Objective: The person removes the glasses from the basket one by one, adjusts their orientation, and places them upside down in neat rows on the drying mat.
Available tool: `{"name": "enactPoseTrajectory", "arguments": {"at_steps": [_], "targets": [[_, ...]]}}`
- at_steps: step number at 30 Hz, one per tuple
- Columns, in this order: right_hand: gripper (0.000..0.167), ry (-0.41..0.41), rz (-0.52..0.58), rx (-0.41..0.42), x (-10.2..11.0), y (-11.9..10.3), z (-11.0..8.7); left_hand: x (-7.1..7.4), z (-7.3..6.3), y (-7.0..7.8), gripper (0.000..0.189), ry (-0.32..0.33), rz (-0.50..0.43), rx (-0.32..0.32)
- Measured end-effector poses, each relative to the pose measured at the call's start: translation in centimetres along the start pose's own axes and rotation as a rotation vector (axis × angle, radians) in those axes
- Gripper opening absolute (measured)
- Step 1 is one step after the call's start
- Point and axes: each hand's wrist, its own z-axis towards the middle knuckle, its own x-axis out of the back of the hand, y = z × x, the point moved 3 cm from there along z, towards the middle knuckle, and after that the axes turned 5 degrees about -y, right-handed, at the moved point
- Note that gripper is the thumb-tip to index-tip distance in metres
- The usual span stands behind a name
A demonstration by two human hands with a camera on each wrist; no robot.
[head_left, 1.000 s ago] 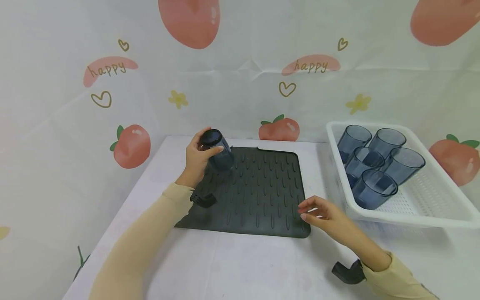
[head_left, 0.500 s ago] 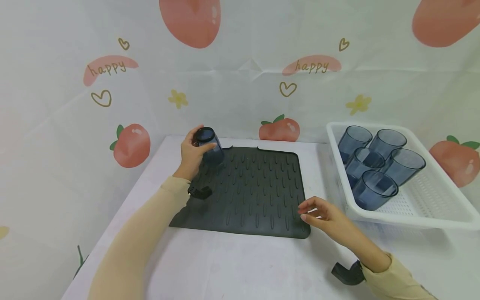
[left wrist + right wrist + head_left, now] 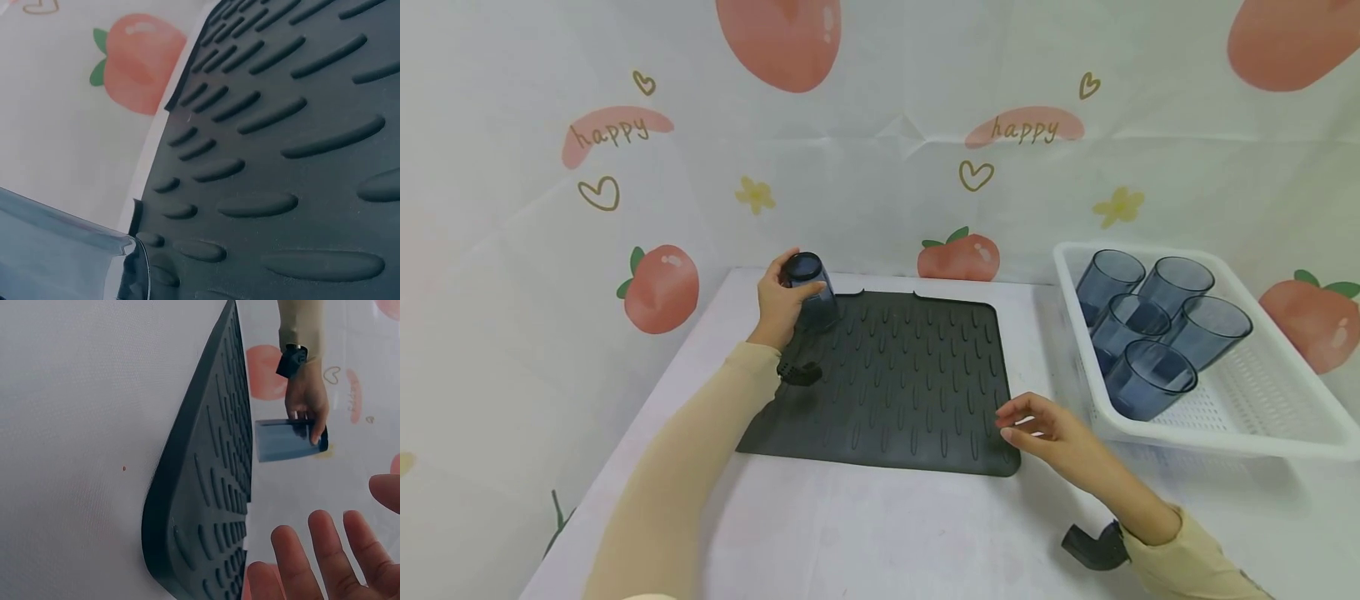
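My left hand grips a clear blue drinking glass, bottom end up, over the back left corner of a black ridged drying mat. The right wrist view shows the glass with its rim very close to the mat's surface; whether it touches I cannot tell. Only part of the glass enters the left wrist view, at the lower left. By the mat's front right corner, my right hand hovers with loosely bent fingers and nothing in them.
At the right stands a white plastic basket holding several blue glasses, rims up and leaning, bunched at its left side. A white patterned backdrop rises behind the white table.
My left hand has carried the upturned glass left and slightly back, to the mat's back left corner. The mat's left part also appears shifted slightly left at first. My right hand has stayed still.
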Motion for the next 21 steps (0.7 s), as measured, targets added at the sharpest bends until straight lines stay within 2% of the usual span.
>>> {"name": "enactPoseTrajectory", "arguments": {"at_steps": [10, 21], "targets": [[0.024, 0.004, 0.007, -0.003, -0.1, -0.1, -0.1, 0.3, 0.4, -0.5, 0.072, -0.02, 0.0, 0.022], [0.023, 0.017, -0.006, -0.009, -0.1, -0.4, 0.0, 0.6, 1.1, -1.4, 0.072, 0.0, 0.016, 0.035]]}}
